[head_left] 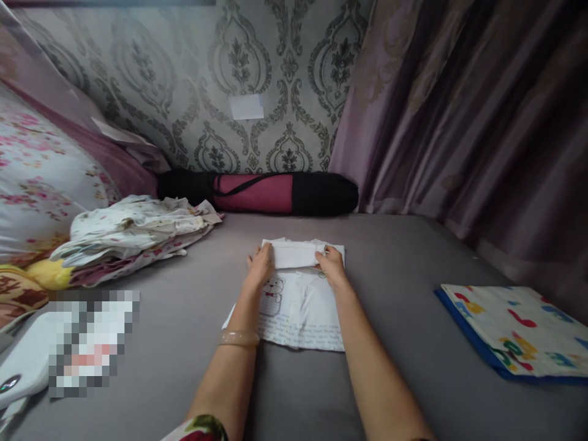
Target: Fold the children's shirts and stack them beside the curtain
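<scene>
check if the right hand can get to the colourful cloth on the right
Probably yes. The right hand holds the folded edge of the white garment, and only bare grey bedding lies between it and the colourful cloth. It would have to let go first.

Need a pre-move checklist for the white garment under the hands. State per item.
1. Hold of the left hand on the left end of the folded strip: ok.
2. Hold of the right hand on its right end: ok.
3. Strip straight across: ok.
4. Rest of the white garment flat on the grey bed: ok.
5. Nearby clothes pile and patterned cloth apart from the garment: ok.
6. Layers hidden under the strip smooth: cannot tell.
</scene>
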`<state>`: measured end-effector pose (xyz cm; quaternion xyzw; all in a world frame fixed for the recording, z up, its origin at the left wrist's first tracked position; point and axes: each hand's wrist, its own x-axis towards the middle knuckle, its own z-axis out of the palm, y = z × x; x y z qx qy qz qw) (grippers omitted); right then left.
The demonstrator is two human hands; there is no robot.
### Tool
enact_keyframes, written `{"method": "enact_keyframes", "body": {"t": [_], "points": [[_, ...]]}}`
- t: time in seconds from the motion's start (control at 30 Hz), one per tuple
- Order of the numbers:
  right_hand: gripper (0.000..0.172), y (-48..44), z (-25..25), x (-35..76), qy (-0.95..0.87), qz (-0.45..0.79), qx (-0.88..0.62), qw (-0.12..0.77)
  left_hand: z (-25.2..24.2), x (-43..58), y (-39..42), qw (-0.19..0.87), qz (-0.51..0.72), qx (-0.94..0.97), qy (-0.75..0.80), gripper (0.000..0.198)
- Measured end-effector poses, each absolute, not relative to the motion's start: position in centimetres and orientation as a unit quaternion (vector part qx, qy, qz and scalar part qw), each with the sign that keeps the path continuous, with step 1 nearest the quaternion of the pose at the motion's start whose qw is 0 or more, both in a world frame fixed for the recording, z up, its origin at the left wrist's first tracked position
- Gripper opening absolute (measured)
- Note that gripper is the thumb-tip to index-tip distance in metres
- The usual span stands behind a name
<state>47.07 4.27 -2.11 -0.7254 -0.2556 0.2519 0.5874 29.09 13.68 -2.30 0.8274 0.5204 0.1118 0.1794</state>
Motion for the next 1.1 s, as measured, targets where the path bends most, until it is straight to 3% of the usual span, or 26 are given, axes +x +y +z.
{"method": "enact_keyframes", "body": {"t": [0.17, 0.47, 0.73, 1.1], "points": [[0.041, 3.4, -1.5, 48.0, -0.303, 0.105, -0.839, 0.439, -2.0, 29.0, 13.7, 0.180, 0.108, 0.832, 0.514, 0.068], [0.044, 2.7, 0.3, 45.0, -0.445, -0.036, -0.843, 0.301, -0.5, 30.0, 12.8, 0.142, 0.164, 0.850, 0.481, 0.055], [0.052, 2.7, -0.7, 42.2, -0.552, 0.022, -0.815, 0.178, -0.9, 32.9, 9.9, 0.110, 0.076, 0.886, 0.444, 0.055], [0.051, 2.9, -0.9, 42.3, -0.537, 0.022, -0.830, 0.150, -1.2, 32.7, 10.4, 0.118, 0.063, 0.883, 0.451, 0.053]]}}
